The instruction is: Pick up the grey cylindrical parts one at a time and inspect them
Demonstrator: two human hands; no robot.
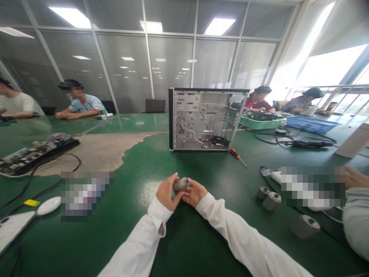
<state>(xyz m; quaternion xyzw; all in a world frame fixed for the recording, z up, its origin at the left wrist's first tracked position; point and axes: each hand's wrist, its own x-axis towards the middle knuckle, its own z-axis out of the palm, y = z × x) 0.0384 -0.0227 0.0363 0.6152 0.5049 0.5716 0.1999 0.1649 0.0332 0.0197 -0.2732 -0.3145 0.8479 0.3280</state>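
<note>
The left hand (167,193) and right hand (196,193) hold a grey metal cylinder (181,184) between their fingers. An open silver-and-black computer case (198,121) stands beyond.

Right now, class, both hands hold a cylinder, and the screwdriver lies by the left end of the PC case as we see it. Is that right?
Not quite: the head view shows the screwdriver by the right end of the PC case. The left hand and right hand do hold a cylinder.
</note>
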